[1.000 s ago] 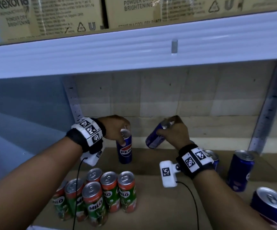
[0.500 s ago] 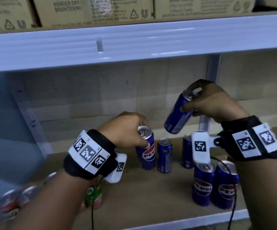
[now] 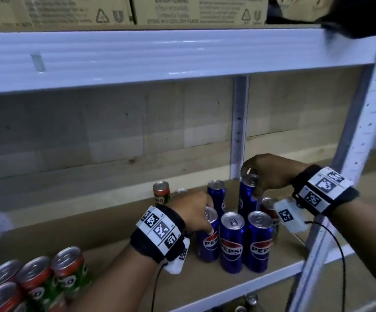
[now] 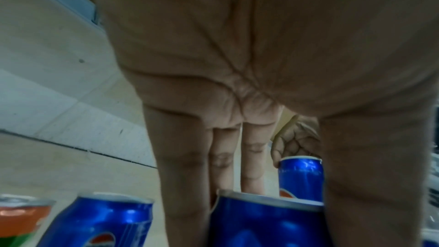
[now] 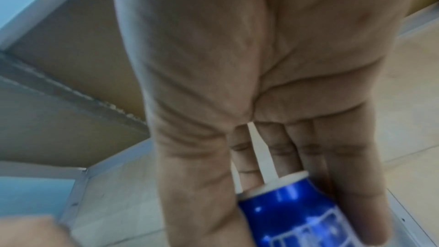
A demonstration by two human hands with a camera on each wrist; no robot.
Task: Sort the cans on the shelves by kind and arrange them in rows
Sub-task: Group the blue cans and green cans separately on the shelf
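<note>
My left hand (image 3: 207, 218) grips the top of an upright blue Pepsi can (image 3: 207, 244), which is at the left end of a front row with two more Pepsi cans (image 3: 232, 242). In the left wrist view, my fingers (image 4: 180, 185) and thumb clasp that can's rim (image 4: 266, 219). My right hand (image 3: 251, 183) holds another Pepsi can (image 3: 246, 201) upright by its top, behind the front row and beside a standing Pepsi can (image 3: 216, 194); its base is hidden. In the right wrist view, this held can (image 5: 297, 213) sits between my fingers and thumb. Several green-and-red Milo cans (image 3: 47, 282) are grouped at front left.
A single Milo can (image 3: 161, 194) stands at the back of the wooden shelf board (image 3: 115, 255), and another red-topped can (image 3: 268, 203) is behind my right wrist. A white upright post (image 3: 317, 244) bounds the right. The upper shelf beam (image 3: 160, 55) carries cardboard boxes (image 3: 193, 10).
The view swung right. My left hand carried its Pepsi can rightwards to the front Pepsi row. My right hand lowered its tilted can and turned it upright behind that row.
</note>
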